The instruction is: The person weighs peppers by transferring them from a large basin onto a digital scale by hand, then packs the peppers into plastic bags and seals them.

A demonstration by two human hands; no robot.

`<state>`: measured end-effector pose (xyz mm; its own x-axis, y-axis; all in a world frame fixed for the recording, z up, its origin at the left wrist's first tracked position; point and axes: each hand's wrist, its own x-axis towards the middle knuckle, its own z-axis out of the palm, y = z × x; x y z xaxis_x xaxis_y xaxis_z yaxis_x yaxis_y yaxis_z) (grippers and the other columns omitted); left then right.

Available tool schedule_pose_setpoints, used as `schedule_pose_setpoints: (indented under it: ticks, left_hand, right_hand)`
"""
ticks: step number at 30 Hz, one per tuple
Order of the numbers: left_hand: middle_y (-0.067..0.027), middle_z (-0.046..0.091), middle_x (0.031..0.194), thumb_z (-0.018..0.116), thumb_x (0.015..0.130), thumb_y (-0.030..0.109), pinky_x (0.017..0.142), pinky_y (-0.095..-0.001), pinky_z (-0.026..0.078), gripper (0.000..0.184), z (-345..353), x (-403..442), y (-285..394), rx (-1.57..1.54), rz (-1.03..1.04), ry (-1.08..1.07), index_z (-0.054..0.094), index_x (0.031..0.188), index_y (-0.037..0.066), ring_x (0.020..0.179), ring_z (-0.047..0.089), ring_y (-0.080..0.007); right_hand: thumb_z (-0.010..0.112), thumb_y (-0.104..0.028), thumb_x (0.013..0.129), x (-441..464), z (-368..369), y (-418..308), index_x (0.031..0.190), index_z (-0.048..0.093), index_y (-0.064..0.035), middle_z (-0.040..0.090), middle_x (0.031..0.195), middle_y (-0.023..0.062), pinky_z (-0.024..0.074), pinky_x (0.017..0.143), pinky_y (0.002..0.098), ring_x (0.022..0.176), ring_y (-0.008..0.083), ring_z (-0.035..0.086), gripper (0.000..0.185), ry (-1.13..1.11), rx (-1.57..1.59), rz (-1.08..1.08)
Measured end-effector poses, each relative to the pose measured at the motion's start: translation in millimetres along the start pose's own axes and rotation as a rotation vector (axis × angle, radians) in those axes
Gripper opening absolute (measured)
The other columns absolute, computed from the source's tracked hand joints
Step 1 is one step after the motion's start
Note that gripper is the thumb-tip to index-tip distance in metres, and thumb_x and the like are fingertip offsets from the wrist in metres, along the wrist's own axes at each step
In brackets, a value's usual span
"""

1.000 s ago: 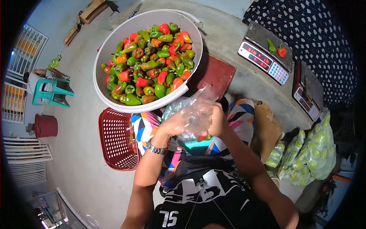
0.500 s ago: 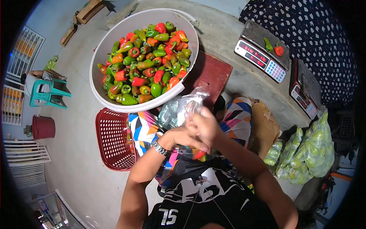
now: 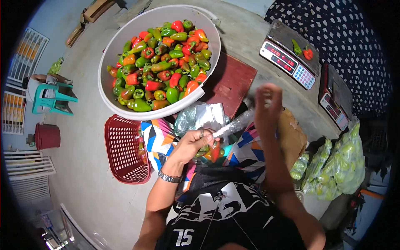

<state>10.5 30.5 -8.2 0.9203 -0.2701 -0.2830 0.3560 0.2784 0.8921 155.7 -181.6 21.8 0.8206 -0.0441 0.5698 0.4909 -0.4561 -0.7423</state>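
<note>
My left hand (image 3: 192, 143) pinches the neck of a clear plastic bag (image 3: 227, 129) above my lap. Red and green peppers (image 3: 214, 151) hang in the bag below the fingers. The bag's top is pulled into a long twist toward the upper right, where my right hand (image 3: 268, 104), blurred, is closed on its end. Beyond my hands a large white tub (image 3: 109, 54) holds many red and green peppers, tilted toward me. Folded plastic bags (image 3: 202, 116) lie between the tub and my hands.
A red perforated basket (image 3: 125, 154) stands left of my legs. A red box (image 3: 233, 83) is beside the tub. At right are a scale (image 3: 287, 64) with two peppers, another scale (image 3: 333, 108), and bags of green vegetables (image 3: 337, 166). A teal chair (image 3: 54, 98) stands far left.
My right hand has moved up and right, away from my left hand, and the bag's top is now stretched and twisted between them. My left hand now grips the bag's neck.
</note>
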Motion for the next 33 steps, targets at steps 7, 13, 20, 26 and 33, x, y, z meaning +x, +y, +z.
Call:
schedule_pose_setpoints:
  ticks: [7,13,20,26,33]
  left_hand:
    - [-0.0104,0.067,0.106,0.064,0.098,0.011,0.097,-0.0376,0.046,0.018,0,-23,52,0.593,0.103,-0.047,0.071,0.084,0.0,0.107,0.061,-0.0255]
    - [-0.0086,0.07,0.105,0.074,0.09,0.016,0.091,-0.0416,0.048,0.015,28,-37,92,1.009,0.473,0.123,0.074,0.086,0.001,0.102,0.062,-0.0297]
    - [-0.0046,0.074,0.108,0.073,0.078,0.004,0.088,-0.0406,0.052,0.019,80,35,160,1.159,1.059,0.446,0.077,0.097,0.007,0.098,0.065,-0.0288]
    - [-0.0118,0.078,0.1,0.072,0.087,0.001,0.087,-0.0326,0.055,0.017,91,31,158,0.053,0.165,-0.278,0.079,0.102,0.0,0.094,0.071,-0.0186]
    - [-0.0093,0.075,0.096,0.077,0.09,0.008,0.085,-0.0313,0.054,0.013,25,42,113,0.158,0.166,-0.001,0.077,0.094,-0.005,0.091,0.068,-0.0161]
  right_hand:
    - [0.065,-0.029,0.098,-24,-40,-40,0.109,0.062,-0.008,0.066,0.098,0.0146,0.0506,0.066,0.0409,0.079,0.0326,0.066,0.024,-1.427,-0.384,-0.374]
    - [0.054,-0.027,0.108,-1,-67,-53,0.093,0.058,-0.0038,0.049,0.067,0.0048,0.0417,0.056,0.0363,0.059,0.0168,0.052,0.028,-1.187,0.587,0.65]
    - [0.047,-0.043,0.11,-43,-69,-128,0.085,0.048,-0.0092,0.046,0.07,0.0036,0.0412,0.061,0.035,0.062,0.0196,0.047,0.042,-0.834,1.738,0.955]
    - [0.052,-0.046,0.105,-37,-32,-72,0.073,0.047,-0.0114,0.049,0.067,0.0021,0.0425,0.06,0.0335,0.061,0.0166,0.048,0.047,-0.988,1.771,0.68]
    - [0.058,-0.033,0.103,4,-68,-15,0.084,0.063,-0.0064,0.051,0.072,-0.006,0.0392,0.061,0.0267,0.068,0.006,0.046,0.033,-0.962,0.538,0.607]
